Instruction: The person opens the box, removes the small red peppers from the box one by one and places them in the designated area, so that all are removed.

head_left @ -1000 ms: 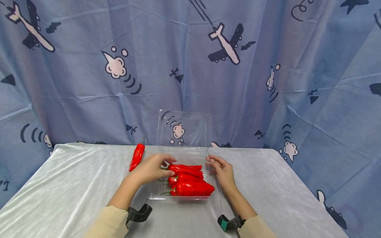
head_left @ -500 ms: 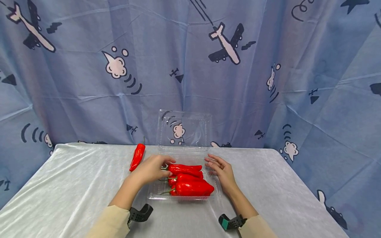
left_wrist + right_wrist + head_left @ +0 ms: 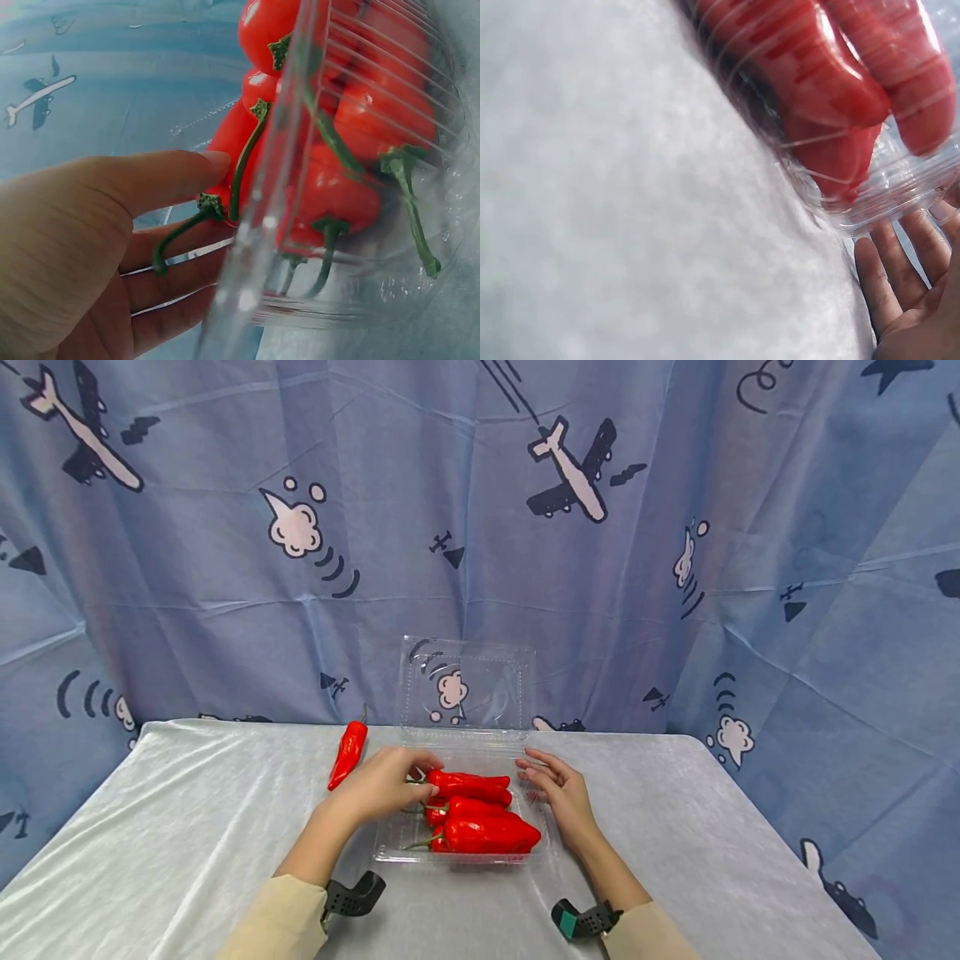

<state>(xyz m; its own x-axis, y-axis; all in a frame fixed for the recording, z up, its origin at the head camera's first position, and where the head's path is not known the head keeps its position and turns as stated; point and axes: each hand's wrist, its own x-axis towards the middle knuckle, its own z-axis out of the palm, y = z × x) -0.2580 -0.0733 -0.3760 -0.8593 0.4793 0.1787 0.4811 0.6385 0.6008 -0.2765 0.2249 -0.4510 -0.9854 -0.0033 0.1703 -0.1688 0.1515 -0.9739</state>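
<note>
Mid-frame, the rear pepper lies in the box, its long axis running left to right, stem leftward. The left hand is nearer, thumb and fingers pinching the stem end; the right hand, fingers slightly apart, is at the box's right side, beyond the tip.

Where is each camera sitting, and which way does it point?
Head: worn on the head, facing forward and down at red peppers in a clear container; left hand, right hand and sleeves show.
Left wrist: on that wrist, facing the stems; left hand shows partly.
Right wrist: on that wrist, facing the pepper tips; right hand shows partly.
Shared: both wrist views show peppers and container, from opposite ends.
</note>
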